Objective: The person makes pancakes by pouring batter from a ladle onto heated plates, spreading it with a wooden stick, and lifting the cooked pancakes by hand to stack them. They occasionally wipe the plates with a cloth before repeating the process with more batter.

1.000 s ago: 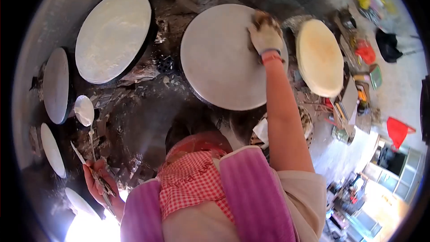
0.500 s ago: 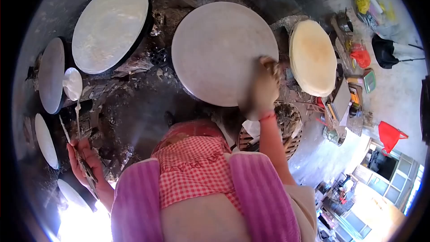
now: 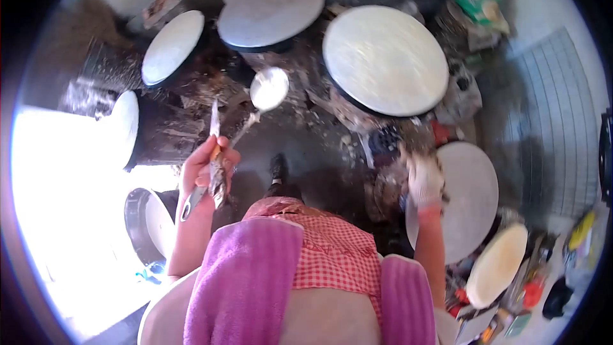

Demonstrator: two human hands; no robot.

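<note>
We had swung round to our left in that last second, so the ring of round griddles slid across our view; the large griddle (image 3: pixel 469 201) that our right hand (image 3: pixel 424 182) had been wiping near its far rim now lay low on the right, and the gloved hand rested at its left edge, seemingly closed on a wad of cloth, though the blur kept us from being sure what it gripped.

Our left hand (image 3: pixel 207 169) had risen from down by our hip to the middle of the view; its fingers were wrapped tight round the handles of a ladle (image 3: pixel 268 87) and a thin flat spatula (image 3: pixel 214 124), the ladle's whitened bowl pointing out towards the pale-coated griddle (image 3: pixel 385 61) ahead and the blade standing nearly upright beside it.

We judged from this that the wiping of that one plate was over and that we were turning to the next in the ring; two more grey griddles (image 3: pixel 271 9) (image 3: pixel 172 48) sat beyond the ladle, and a stack of cooked pancakes (image 3: pixel 497 265) lay just past the wiped plate, near our right elbow.
</note>
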